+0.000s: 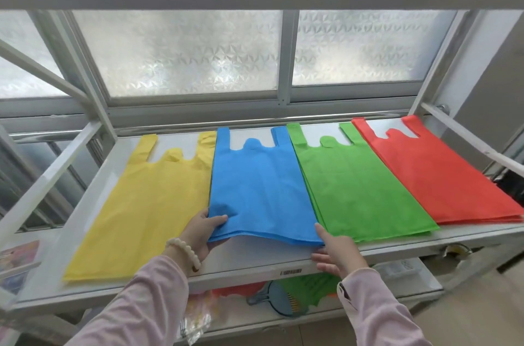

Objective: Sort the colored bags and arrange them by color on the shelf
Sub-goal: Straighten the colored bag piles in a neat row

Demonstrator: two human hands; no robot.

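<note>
L hand pinches blue bags front edge; R hand flat at corner.

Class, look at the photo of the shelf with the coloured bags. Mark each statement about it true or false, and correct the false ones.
1. The blue bags lie between the yellow bags and the green bags. True.
2. The red bags are at the left end of the shelf. False: they are at the right end; the yellow ones are on the left.
3. The left hand grips the near edge of the blue bags. True.
4. The right hand rests on the red bags. False: it is at the near right corner of the blue bags.
5. The bag handles point toward the person. False: they point toward the window.
</note>
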